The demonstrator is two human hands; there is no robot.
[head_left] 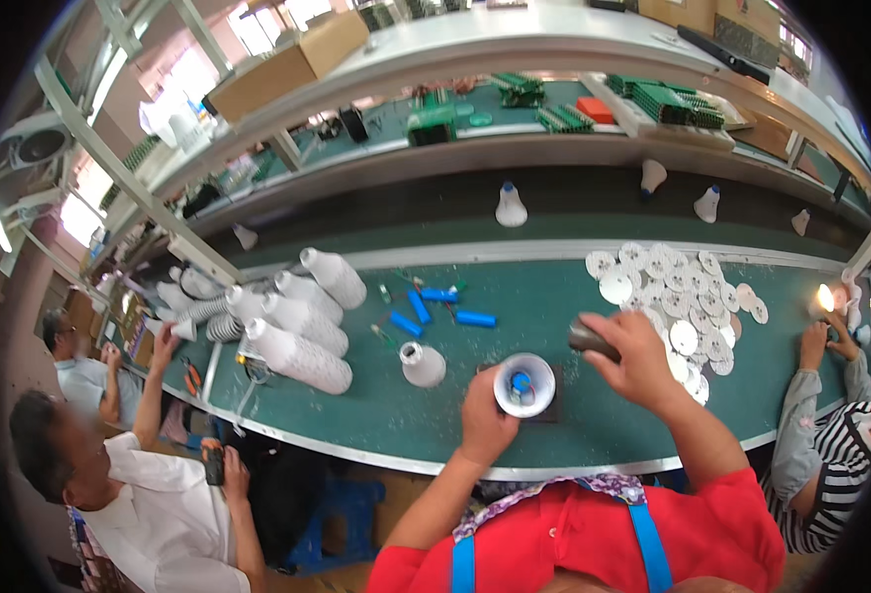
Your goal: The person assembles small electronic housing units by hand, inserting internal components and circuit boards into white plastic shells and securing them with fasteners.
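In my left hand (490, 420) is a white bulb housing (544, 398), its wide mouth facing up. A blue cylinder (522, 382) with thin wires shows inside the housing. My right hand (641, 361) grips a dark grey, rounded object (592, 339) to the right of the housing; its exact kind is unclear. Beside my left hand stands another white housing (423, 366) with its narrow neck up. Beyond it lie several blue cylindrical batteries (476, 318) with wires. A pile of round white circuit boards (658, 282) spreads past my right hand.
Nested white housings (302, 356) lie in rows at left on the green bench (475, 435). Bulbs (512, 206) stand along the dark strip behind. A shelf (515, 49) spans overhead. Co-workers sit at left (159, 494) and right (821, 445), one near a lit bulb (825, 297).
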